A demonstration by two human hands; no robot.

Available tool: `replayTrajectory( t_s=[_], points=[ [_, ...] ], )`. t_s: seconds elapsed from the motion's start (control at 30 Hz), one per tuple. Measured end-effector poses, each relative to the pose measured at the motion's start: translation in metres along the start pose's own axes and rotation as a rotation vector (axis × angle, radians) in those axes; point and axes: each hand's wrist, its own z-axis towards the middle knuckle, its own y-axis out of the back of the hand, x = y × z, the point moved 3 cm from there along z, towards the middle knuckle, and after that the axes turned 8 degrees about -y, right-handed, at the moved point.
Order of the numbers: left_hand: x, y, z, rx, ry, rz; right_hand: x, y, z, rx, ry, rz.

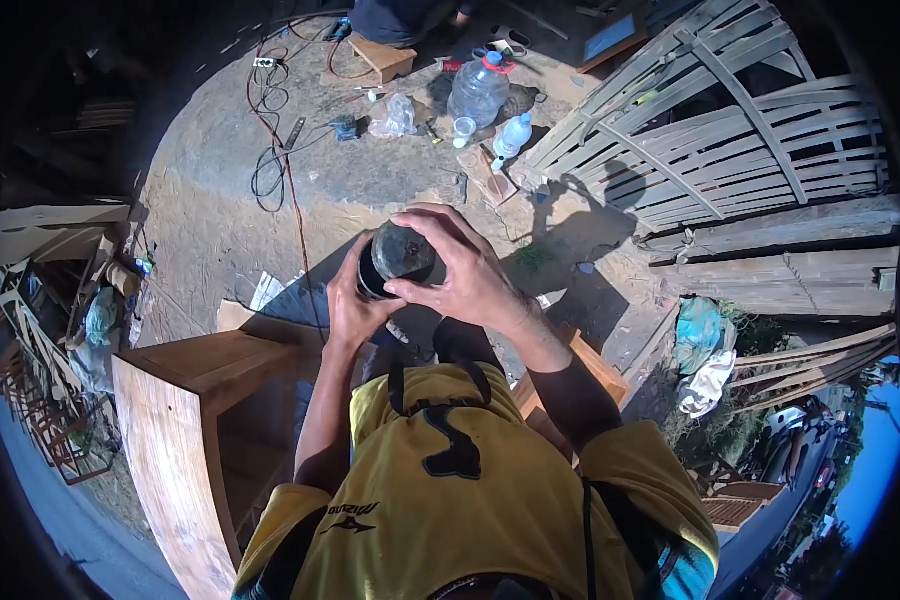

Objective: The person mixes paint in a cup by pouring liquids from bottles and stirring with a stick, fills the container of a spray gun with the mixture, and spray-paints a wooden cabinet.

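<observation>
In front of my chest, both hands are closed around a dark, round, can-like object (403,252) with a greyish, scuffed top and a black side. My left hand (352,302) grips its side from the left. Over its right edge curve the fingers of my right hand (462,262), with the thumb along the near rim. Whether the top is a separate lid, I cannot tell. A wooden cabinet (170,430) with a pale, curved panel stands by my left arm. To my right, a smaller wooden piece (595,370) is partly hidden by my arm.
A large water jug (478,95), a smaller bottle (513,136) and a plastic bag (394,117) are on the ground ahead. Cables (288,165) run along the left. A slatted panel (710,110) stands at right. Another person sits near a low wooden stool (382,58).
</observation>
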Motion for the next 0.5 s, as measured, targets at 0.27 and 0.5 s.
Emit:
replayTrajectory(
  t_s=[0.27, 0.5],
  points=[
    [0.074, -0.1, 0.095, 0.153, 0.113, 0.068, -0.143, 0.034, 0.067, 0.138, -0.071, 0.007],
    [0.109, -0.161, 0.191, 0.239, 0.097, -0.03, -0.239, 0.066, 0.117, 0.3, -0.008, -0.094]
  ],
)
